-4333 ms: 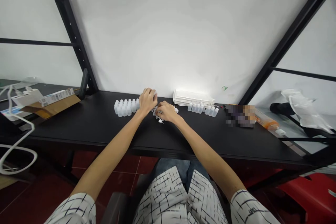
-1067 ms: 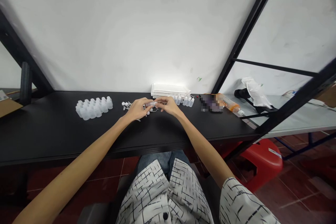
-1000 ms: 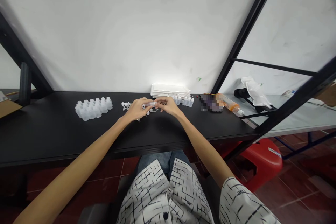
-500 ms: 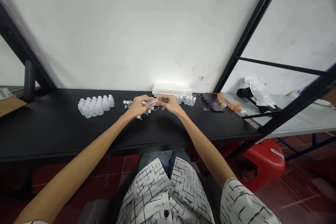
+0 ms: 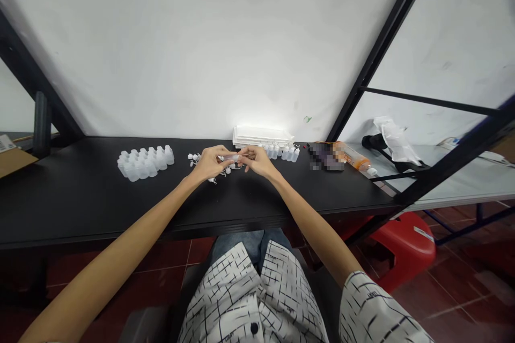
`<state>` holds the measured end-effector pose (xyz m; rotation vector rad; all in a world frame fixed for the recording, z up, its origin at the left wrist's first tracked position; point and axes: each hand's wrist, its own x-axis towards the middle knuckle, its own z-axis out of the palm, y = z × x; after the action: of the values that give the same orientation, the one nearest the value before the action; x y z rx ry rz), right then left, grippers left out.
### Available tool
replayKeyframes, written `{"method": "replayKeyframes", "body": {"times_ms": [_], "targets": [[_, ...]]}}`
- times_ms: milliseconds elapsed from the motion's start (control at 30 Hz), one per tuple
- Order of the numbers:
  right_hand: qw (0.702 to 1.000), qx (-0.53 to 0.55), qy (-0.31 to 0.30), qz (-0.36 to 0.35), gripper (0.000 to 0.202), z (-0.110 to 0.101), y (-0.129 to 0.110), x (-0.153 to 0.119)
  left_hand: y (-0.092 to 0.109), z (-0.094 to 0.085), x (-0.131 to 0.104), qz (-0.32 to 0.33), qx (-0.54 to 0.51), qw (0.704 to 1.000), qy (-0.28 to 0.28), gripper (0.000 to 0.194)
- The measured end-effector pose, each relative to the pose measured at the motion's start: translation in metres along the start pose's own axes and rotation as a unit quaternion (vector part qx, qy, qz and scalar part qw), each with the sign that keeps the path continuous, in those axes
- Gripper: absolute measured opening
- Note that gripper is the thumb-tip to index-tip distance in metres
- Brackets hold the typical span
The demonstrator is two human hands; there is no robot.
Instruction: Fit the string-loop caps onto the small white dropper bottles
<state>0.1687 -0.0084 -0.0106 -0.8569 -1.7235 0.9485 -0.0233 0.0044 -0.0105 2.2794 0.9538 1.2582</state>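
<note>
Over the black table my left hand (image 5: 211, 163) is closed around a small translucent plastic bottle (image 5: 229, 158), which lies sideways and is mostly covered by the fingers. At the bottle's right end my right hand (image 5: 258, 161) pinches a small white cap with a thin cord; the fingertips largely hide it. Below and left of the hands lie several loose white caps (image 5: 193, 157) with cords. To the left, uncapped translucent bottles (image 5: 145, 163) stand upright in close rows. Several capped bottles (image 5: 290, 154) stand to the right, beyond my right hand.
A stack of white flat packs (image 5: 263, 135) lies against the wall behind the capped bottles. Farther right are a blurred dark item (image 5: 326, 157) and an orange-labelled bottle (image 5: 356, 161) on its side. A black frame post (image 5: 378, 53) rises at right; a red stool (image 5: 406, 249) stands below.
Both hands stay together at the bottle and cap, with only slight finger movement on the right. The whole view has shifted a little.
</note>
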Motion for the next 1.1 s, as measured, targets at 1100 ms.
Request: {"method": "replayKeyframes", "body": {"times_ms": [1100], "targets": [[0.997, 0.057, 0.05, 0.023, 0.036, 0.009, -0.002, 0.001, -0.005, 0.004, -0.001, 0.034, 0.109, 0.993, 0.027, 0.026]]}}
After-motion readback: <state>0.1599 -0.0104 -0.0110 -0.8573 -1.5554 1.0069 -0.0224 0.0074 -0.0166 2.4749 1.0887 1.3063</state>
